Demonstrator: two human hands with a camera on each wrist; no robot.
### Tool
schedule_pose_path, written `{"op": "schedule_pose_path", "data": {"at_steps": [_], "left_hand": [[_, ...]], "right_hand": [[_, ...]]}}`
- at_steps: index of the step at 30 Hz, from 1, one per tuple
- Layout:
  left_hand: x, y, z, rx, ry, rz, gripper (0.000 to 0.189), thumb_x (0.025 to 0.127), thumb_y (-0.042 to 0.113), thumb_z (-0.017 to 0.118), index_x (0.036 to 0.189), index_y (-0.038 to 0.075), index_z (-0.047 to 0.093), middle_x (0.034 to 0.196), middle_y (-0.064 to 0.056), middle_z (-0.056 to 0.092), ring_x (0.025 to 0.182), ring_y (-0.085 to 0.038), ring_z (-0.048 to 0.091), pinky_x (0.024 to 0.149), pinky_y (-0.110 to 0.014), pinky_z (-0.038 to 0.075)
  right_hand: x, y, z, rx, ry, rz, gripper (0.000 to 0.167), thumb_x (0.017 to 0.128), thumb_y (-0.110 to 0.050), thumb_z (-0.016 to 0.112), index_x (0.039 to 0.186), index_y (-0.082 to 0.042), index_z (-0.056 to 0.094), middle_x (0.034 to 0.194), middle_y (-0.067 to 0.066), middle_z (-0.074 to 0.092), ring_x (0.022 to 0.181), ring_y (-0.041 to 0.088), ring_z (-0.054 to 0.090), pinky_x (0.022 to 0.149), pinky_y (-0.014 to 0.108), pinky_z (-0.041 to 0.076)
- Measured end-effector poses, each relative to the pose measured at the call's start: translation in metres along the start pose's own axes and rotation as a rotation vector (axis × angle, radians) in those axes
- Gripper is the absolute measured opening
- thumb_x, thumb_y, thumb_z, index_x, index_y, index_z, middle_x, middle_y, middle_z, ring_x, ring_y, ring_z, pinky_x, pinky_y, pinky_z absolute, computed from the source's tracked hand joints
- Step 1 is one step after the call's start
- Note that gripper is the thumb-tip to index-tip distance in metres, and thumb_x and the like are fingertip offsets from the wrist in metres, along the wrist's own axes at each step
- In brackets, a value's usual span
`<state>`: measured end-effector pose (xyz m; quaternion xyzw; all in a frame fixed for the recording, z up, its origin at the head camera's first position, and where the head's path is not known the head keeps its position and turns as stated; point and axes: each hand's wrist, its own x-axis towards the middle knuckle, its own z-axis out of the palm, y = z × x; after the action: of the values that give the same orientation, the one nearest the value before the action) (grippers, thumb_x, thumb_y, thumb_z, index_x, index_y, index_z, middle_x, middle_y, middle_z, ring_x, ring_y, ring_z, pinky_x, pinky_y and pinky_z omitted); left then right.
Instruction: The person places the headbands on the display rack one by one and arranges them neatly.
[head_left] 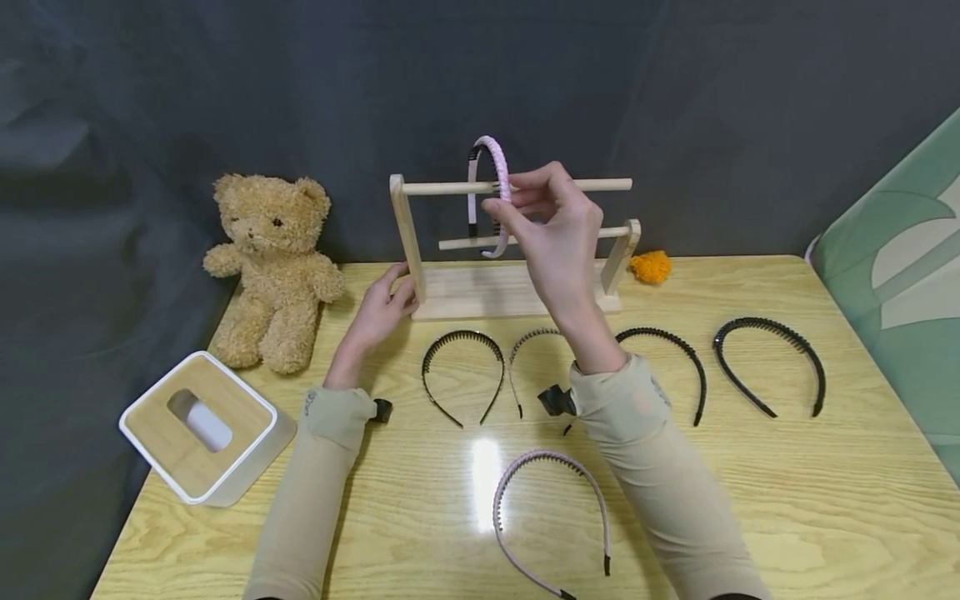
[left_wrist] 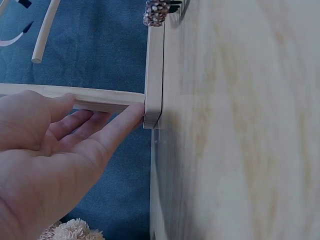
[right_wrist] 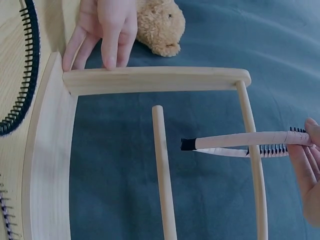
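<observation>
My right hand (head_left: 558,225) pinches a pale pink headband (head_left: 486,150) with black comb teeth between thumb and fingers. The headband straddles the upper rod (head_left: 442,189) of a wooden rack (head_left: 480,292); in the right wrist view, one arm of the headband (right_wrist: 225,140) passes before the rod and the other behind. Its curved top is above the rod, its ends below. Low on the rack's left upright (left_wrist: 115,101), my left hand (left_wrist: 75,135) touches the wood with fingers extended, one fingertip close to the base. The left hand (right_wrist: 112,30) also shows in the right wrist view.
Several headbands lie in front of the rack, including a black one (head_left: 810,354) at right. A lilac headband (head_left: 551,455) lies nearer. At left are a teddy bear (head_left: 277,250) and a tissue box (head_left: 255,471); an orange fluffy item (head_left: 651,267) is right of the rack.
</observation>
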<state>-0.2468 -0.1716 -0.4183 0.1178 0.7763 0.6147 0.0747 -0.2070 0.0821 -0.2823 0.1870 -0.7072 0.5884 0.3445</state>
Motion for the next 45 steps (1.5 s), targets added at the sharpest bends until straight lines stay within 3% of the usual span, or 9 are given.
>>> {"op": "schedule_pose_path", "data": {"at_steps": [5, 19, 32, 39, 45], "left_hand": [[0.001, -0.002, 0.0, 0.001, 0.002, 0.0, 0.049, 0.119, 0.013, 0.04, 0.165, -0.002, 0.033, 0.156, -0.033, 0.043, 0.145, -0.045, 0.048, 0.116, -0.044, 0.051], [0.001, -0.002, -0.002, -0.002, -0.002, -0.001, 0.049, 0.119, 0.013, 0.04, 0.165, -0.002, 0.033, 0.157, -0.032, 0.042, 0.145, -0.045, 0.047, 0.116, -0.044, 0.05], [0.001, -0.001, 0.0, 0.004, 0.005, -0.009, 0.049, 0.118, 0.014, 0.04, 0.165, 0.0, 0.034, 0.158, -0.031, 0.042, 0.144, -0.044, 0.049, 0.115, -0.044, 0.052], [0.002, -0.002, -0.001, 0.01, 0.008, 0.0, 0.048, 0.118, 0.014, 0.04, 0.165, 0.001, 0.036, 0.157, -0.029, 0.044, 0.144, -0.044, 0.05, 0.115, -0.043, 0.053], [0.002, -0.003, -0.001, 0.01, 0.011, 0.007, 0.048, 0.118, 0.013, 0.041, 0.164, 0.0, 0.037, 0.159, -0.029, 0.042, 0.143, -0.044, 0.05, 0.114, -0.044, 0.053]], "right_hand": [[-0.001, 0.002, 0.009, 0.012, 0.001, -0.039, 0.025, 0.089, -0.002, 0.088, 0.105, 0.009, 0.072, 0.094, 0.014, 0.075, 0.079, 0.011, 0.069, 0.075, 0.027, 0.066], [-0.004, 0.005, 0.032, 0.058, -0.019, -0.016, 0.024, 0.091, -0.002, 0.087, 0.104, 0.009, 0.071, 0.095, 0.014, 0.074, 0.08, 0.013, 0.072, 0.073, 0.03, 0.067], [-0.004, 0.009, 0.055, 0.017, -0.062, -0.001, 0.024, 0.092, -0.005, 0.086, 0.106, 0.008, 0.071, 0.096, 0.015, 0.074, 0.083, 0.021, 0.074, 0.076, 0.036, 0.068], [-0.006, 0.014, 0.064, -0.057, -0.11, -0.005, 0.026, 0.092, -0.009, 0.087, 0.107, 0.005, 0.071, 0.096, 0.014, 0.076, 0.083, 0.022, 0.075, 0.071, 0.027, 0.065], [-0.007, 0.017, 0.071, -0.103, -0.124, 0.001, 0.027, 0.09, -0.009, 0.089, 0.106, 0.004, 0.071, 0.098, 0.014, 0.076, 0.085, 0.023, 0.075, 0.077, 0.026, 0.065]]}}
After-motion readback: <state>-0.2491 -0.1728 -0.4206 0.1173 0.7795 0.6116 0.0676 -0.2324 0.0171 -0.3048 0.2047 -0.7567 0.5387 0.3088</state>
